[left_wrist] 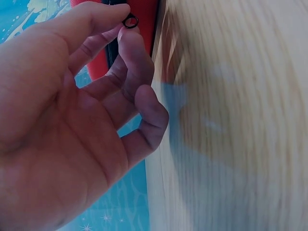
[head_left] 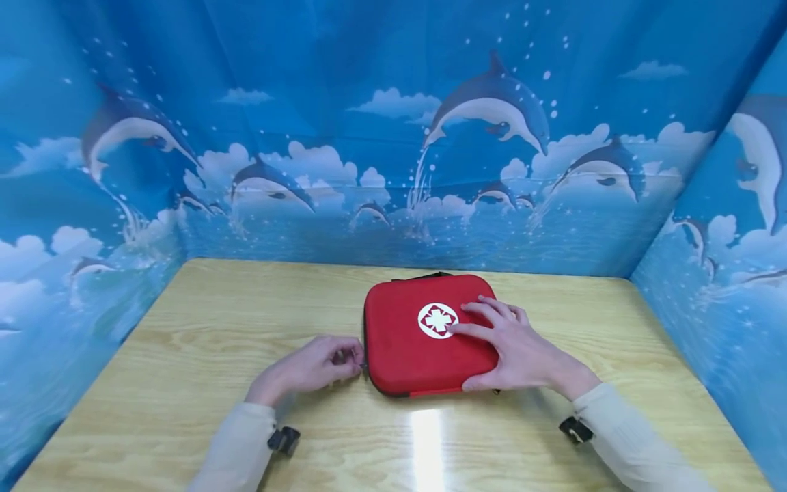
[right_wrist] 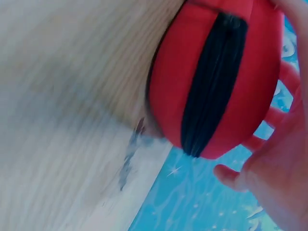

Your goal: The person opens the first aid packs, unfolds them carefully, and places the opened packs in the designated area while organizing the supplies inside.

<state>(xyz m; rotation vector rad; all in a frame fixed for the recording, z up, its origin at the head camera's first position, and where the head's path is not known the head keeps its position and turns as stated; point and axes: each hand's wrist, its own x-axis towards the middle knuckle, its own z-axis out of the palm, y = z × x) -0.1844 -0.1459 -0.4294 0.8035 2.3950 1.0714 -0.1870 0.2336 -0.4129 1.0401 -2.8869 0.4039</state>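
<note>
A red first-aid case (head_left: pixel 399 342) with a white cross emblem lies flat on the wooden table, its black handle toward the back. At the case's left side, my left hand (head_left: pixel 320 365) pinches a small black zipper pull (left_wrist: pixel 130 21) between thumb and index finger; the other fingers are loosely bent. My right hand (head_left: pixel 513 345) rests spread over the right part of the lid, fingertips near the emblem and thumb at the front edge. The right wrist view shows the black zipper (right_wrist: pixel 214 86) running closed along the side of the case.
The wooden table (head_left: pixel 246 301) extends on both sides of the case. A blue curtain (head_left: pixel 344 137) printed with dolphins hangs behind it and along both sides. Each sleeved wrist carries a small black camera (head_left: pixel 284 441).
</note>
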